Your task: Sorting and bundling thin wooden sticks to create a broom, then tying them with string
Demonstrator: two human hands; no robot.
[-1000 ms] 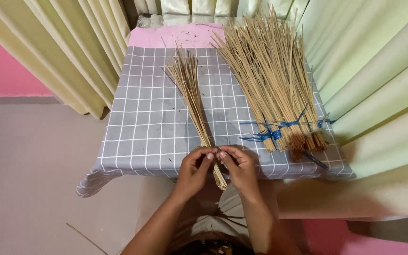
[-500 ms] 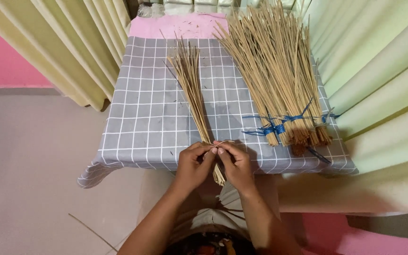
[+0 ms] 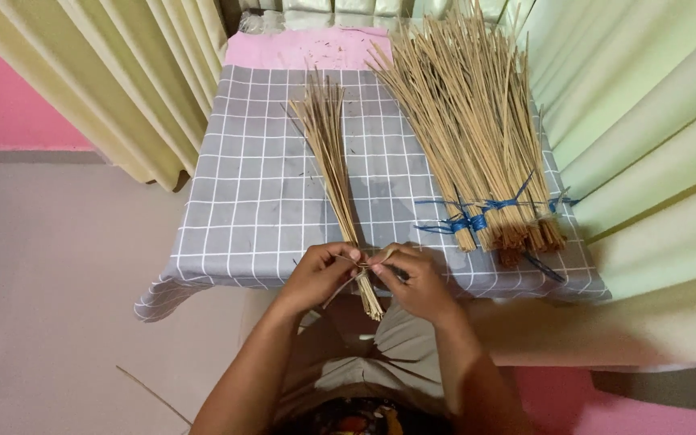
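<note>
Both hands stay together at the table edge: left hand (image 3: 321,274) and right hand (image 3: 412,279) pinch closed on the thin bundle of pale straw sticks (image 3: 333,165) lying on the grey checked cloth (image 3: 243,201)

I see soft, even indoor light and no glare. Faint shadows fall just right of the thin stick bundle (image 3: 330,153) on the checked cloth (image 3: 243,193). Focus is sharp there; lines bow outward from it.
</note>
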